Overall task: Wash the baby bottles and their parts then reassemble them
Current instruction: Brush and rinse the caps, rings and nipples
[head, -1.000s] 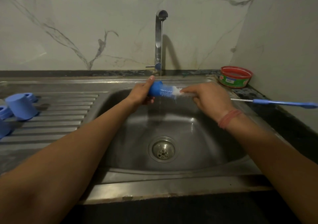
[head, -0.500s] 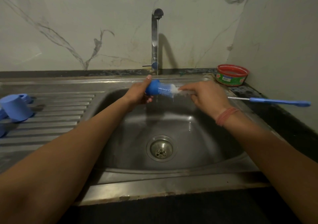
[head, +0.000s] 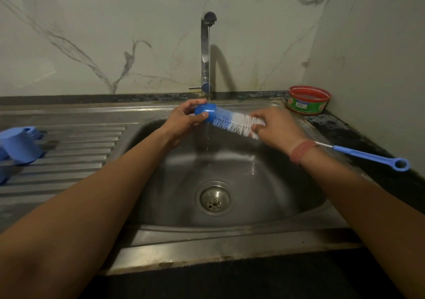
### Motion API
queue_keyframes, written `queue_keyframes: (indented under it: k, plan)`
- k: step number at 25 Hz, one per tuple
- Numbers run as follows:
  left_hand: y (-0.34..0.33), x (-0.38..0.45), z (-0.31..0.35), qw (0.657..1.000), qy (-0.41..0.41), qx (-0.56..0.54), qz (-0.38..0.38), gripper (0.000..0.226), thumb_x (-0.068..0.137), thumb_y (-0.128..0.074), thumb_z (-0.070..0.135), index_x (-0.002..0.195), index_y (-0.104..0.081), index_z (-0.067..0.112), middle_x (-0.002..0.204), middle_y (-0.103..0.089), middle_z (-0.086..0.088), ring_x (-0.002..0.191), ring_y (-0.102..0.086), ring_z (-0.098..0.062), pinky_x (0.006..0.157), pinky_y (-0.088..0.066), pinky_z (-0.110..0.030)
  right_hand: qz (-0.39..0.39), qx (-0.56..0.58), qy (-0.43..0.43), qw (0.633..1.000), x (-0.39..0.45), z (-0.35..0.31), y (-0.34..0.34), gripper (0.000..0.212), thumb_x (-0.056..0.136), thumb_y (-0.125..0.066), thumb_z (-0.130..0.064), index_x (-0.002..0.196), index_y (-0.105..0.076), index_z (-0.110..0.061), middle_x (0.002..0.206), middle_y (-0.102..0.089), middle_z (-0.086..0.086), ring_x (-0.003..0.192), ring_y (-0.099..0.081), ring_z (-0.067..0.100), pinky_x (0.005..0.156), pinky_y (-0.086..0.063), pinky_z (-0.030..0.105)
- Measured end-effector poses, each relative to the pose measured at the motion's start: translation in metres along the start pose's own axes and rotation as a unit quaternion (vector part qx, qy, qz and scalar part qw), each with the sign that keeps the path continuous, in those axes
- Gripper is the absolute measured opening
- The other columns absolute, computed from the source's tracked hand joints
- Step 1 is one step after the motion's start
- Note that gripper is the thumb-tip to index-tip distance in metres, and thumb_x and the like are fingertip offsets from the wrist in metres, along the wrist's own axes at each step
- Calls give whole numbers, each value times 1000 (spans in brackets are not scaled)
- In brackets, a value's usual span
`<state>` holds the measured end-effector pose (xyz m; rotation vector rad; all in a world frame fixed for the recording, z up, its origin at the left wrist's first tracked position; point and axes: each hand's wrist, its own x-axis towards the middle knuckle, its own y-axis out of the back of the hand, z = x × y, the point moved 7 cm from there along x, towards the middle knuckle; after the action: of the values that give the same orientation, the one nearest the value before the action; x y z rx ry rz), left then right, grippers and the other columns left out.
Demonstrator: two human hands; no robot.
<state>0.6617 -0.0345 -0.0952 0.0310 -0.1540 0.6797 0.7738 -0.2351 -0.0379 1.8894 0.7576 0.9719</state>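
One brush (head: pixel 236 124), one blue cap (head: pixel 205 112), under the tap (head: pixel 205 52).
Left hand (head: pixel 184 120) grips the cap; right hand (head: pixel 274 129) pinches the bristles, seemingly; brush lies sideways, handle rightward.

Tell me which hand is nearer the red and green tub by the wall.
Right. The right hand grips the brush bristles just left of the tub; the left hand holds the blue cap farther left, past the tap stream.

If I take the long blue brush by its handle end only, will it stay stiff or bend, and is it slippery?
The brush would probably flex: a thin twisted wire joins the bristles to the slim handle. It looks light for its length. It is likely slippery, since water runs over its head. The right hand has its grip at the bristles.
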Motion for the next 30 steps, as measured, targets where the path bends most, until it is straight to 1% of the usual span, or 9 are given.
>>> queue_keyframes:
  k: [4, 6, 9, 13, 17, 21, 24, 28, 30]
  plan:
    - [4, 3, -5, 998, 19, -26, 55, 27, 94, -64, 17, 120, -60, 22, 131, -55, -13, 106, -65, -28, 77, -57, -29, 15, -20, -3, 1000, -4, -1, 6, 35, 90, -59, -17, 123, -64, -23, 112, -69, 11, 103, -62, 30, 89, -51, 41]
    - [14, 4, -10, 992, 37, -56, 103, 35, 92, -69, 21, 124, -55, 20, 129, -54, -14, 103, -66, -29, 78, -58, -34, 27, -35, -7, 999, -5, 0, 11, 32, 88, -59, -18, 119, -66, -25, 109, -69, 11, 101, -62, 31, 86, -52, 43]
    - [25, 4, -19, 988, 60, -25, 141, 53, 84, -77, 19, 129, -49, 20, 129, -53, -15, 107, -64, -30, 88, -58, -43, 19, -39, -11, 999, -7, 0, 11, 32, 90, -59, -18, 121, -65, -23, 112, -68, 12, 102, -61, 31, 88, -52, 43]
    - [12, 1, -19, 990, 52, -32, 125, 45, 95, -65, 27, 134, -48, 14, 120, -57, -10, 97, -64, -21, 69, -57, -25, 9, -45, -8, 999, -8, -3, 8, 33, 90, -58, -16, 122, -64, -20, 114, -67, 13, 105, -61, 31, 88, -52, 44]
    - [4, 7, -21, 995, 33, 33, 84, 38, 94, -65, 27, 129, -53, 20, 127, -54, -12, 109, -60, -26, 81, -57, -33, 2, -71, -18, 997, -8, 1, 7, 30, 89, -58, -16, 117, -66, -21, 109, -67, 12, 98, -62, 30, 83, -53, 40]
    - [1, 5, -19, 992, 23, 44, 113, 45, 91, -67, 36, 128, -54, 14, 112, -58, -6, 98, -62, -21, 72, -54, -24, -2, -81, -29, 996, -8, 2, 8, 28, 89, -56, -16, 115, -67, -20, 106, -68, 11, 95, -63, 30, 79, -53, 38]
    - [-1, 5, -22, 994, 30, 39, 95, 42, 89, -71, 35, 124, -57, 16, 113, -57, -5, 104, -62, -26, 83, -59, -36, -4, -83, -32, 996, -9, 3, 7, 27, 88, -57, -17, 113, -67, -21, 106, -68, 12, 95, -63, 31, 81, -53, 40]
    - [0, 3, -19, 990, 10, 66, 124, 56, 83, -78, 29, 126, -46, 16, 121, -54, -11, 97, -63, -18, 67, -54, -18, -6, -80, -38, 996, -9, 4, 9, 29, 88, -57, -17, 115, -66, -21, 110, -67, 13, 98, -63, 33, 84, -53, 42]
    - [-2, 4, -15, 990, -6, 71, 125, 52, 84, -77, 29, 125, -49, 15, 127, -53, -13, 100, -63, -18, 67, -55, -18, -6, -81, -41, 996, -9, 4, 10, 29, 88, -57, -17, 116, -65, -21, 111, -66, 13, 100, -62, 33, 85, -53, 43]
